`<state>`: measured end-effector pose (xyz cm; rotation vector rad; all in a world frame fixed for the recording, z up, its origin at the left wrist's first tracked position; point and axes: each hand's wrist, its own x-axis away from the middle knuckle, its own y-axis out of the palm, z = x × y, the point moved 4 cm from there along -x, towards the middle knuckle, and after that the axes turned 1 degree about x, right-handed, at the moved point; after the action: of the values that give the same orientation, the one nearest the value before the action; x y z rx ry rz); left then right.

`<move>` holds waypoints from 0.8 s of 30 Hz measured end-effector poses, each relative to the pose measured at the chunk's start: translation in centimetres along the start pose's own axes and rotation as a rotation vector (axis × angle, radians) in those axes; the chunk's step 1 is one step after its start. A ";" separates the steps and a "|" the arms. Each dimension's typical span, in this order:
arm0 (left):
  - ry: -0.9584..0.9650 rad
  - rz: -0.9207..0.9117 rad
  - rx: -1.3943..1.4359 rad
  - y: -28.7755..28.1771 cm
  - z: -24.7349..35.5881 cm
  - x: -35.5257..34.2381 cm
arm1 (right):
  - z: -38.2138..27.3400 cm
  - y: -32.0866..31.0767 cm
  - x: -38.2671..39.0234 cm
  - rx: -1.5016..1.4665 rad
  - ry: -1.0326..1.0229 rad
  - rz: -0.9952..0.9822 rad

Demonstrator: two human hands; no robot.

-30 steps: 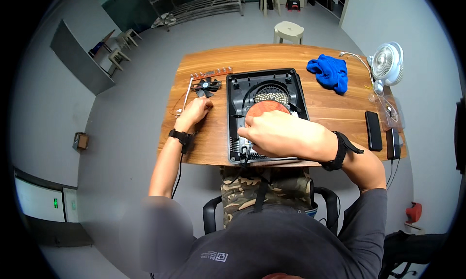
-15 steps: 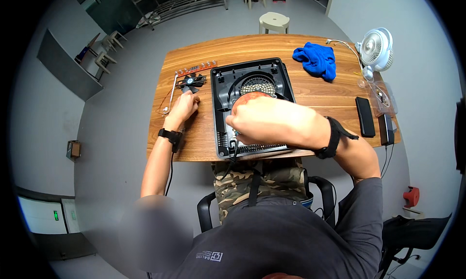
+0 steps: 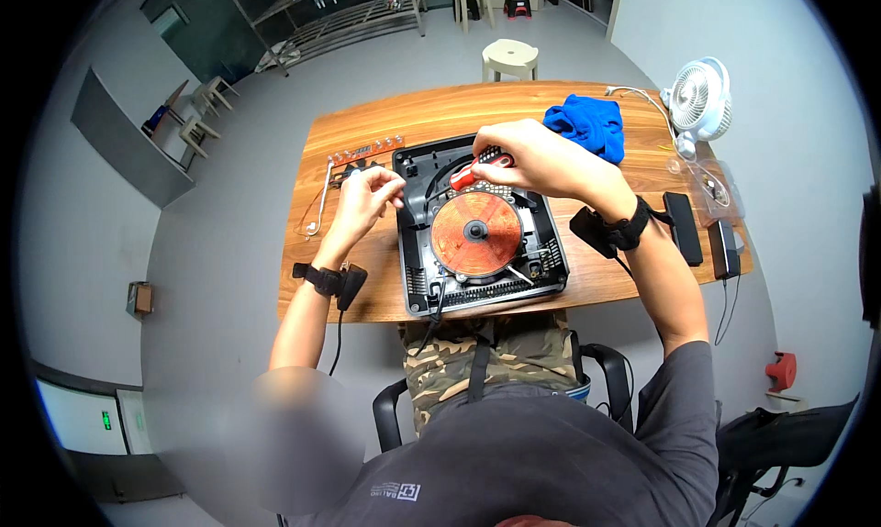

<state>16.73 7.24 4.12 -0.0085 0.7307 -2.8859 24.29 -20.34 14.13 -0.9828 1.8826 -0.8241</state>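
My right hand point(image 3: 525, 155) grips a red screwdriver point(image 3: 463, 179), its dark shaft angled down-left over an open black appliance housing point(image 3: 408, 261) on the wooden table. Inside lies a round copper coil point(image 3: 459, 233) with a dark centre, below the screwdriver. My left hand point(image 3: 365, 197) is raised at the housing's upper-left edge, thumb and fingertips close together; what they hold, if anything, is too small to make out. Behind it are a black fan point(image 3: 351, 169), partly hidden, and a narrow orange circuit board point(image 3: 372, 147) with small knobs and a white cable.
A blue cloth point(image 3: 587, 125), white desk fan point(image 3: 699, 100), cables and clear plastic piece point(image 3: 716, 197) occupy the right side, with a black slab point(image 3: 681, 233) and black box point(image 3: 725, 254). A stool point(image 3: 509, 55) stands beyond the table.
My right hand has moved up from over the coil, uncovering it, and the red screwdriver now shows in it. My left hand has shifted toward the housing's edge.
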 end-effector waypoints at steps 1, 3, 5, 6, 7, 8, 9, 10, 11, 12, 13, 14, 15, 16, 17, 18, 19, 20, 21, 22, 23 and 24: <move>0.022 -0.025 0.082 0.5 0.2 -0.1 | 0.5 0.0 0.2 -0.010 0.013 0.011; 0.065 -0.078 0.244 1.6 0.1 -0.5 | 1.0 -0.2 0.6 -0.041 0.026 0.030; 0.056 -0.140 0.320 2.3 -0.2 -0.9 | 1.4 -0.3 1.1 -0.052 0.027 0.050; 0.058 -0.151 0.363 2.8 0.2 -0.8 | 1.6 -0.4 1.3 -0.048 0.022 0.062; 0.063 -0.155 0.373 3.1 0.2 -0.8 | 1.7 -0.5 1.5 -0.043 0.018 0.073; 0.066 -0.156 0.343 3.3 0.1 -1.0 | 1.9 -0.5 1.7 -0.048 0.018 0.086; 0.070 -0.157 0.314 3.4 -0.2 -1.2 | 2.1 -0.5 1.9 -0.053 0.018 0.096; 0.073 -0.157 0.285 3.6 -0.4 -1.4 | 2.2 -0.6 2.1 -0.058 0.018 0.107; 0.072 -0.165 0.275 3.7 -0.8 -1.5 | 2.3 -0.7 2.2 -0.059 0.025 0.108; 0.060 -0.174 0.286 3.8 -0.9 -1.6 | 2.4 -0.7 2.3 -0.062 0.031 0.107; 0.048 -0.183 0.297 3.9 -1.0 -1.6 | 2.6 -0.8 2.3 -0.065 0.037 0.107; 0.036 -0.192 0.308 4.1 -1.0 -1.5 | 2.7 -0.8 2.4 -0.069 0.036 0.111; 0.036 -0.202 0.314 4.1 -0.9 -1.4 | 2.8 -0.9 2.5 -0.073 0.036 0.115; 0.028 -0.205 0.324 4.3 -0.7 -1.3 | 2.9 -0.9 2.5 -0.077 0.035 0.119; 0.020 -0.207 0.334 4.5 -0.5 -1.1 | 3.0 -0.8 2.7 -0.082 0.035 0.118; 0.016 -0.209 0.342 4.6 -0.4 -1.0 | 3.2 -0.7 2.7 -0.084 0.033 0.120; 0.011 -0.213 0.362 4.8 -0.7 -1.1 | 3.4 -0.5 2.8 -0.087 0.031 0.122; 0.016 -0.220 0.376 4.8 -0.7 -0.9 | 3.8 -0.2 2.8 -0.095 0.023 0.136; 0.009 -0.223 0.376 4.8 -0.9 -0.9 | 3.6 -0.4 2.8 -0.111 0.054 0.117; 0.002 -0.226 0.376 4.8 -0.9 -0.9 | 3.4 -0.5 2.8 -0.128 0.086 0.099; 0.007 -0.223 0.380 4.7 -0.9 -0.9 | 3.4 -0.5 2.8 -0.127 0.085 0.099; 0.011 -0.221 0.385 4.8 -0.7 -0.8 | 3.4 -0.6 2.9 -0.126 0.085 0.099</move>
<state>18.25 3.56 1.24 -0.0280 0.1732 -3.1901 26.54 -23.70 12.05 -0.9356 2.0595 -0.7054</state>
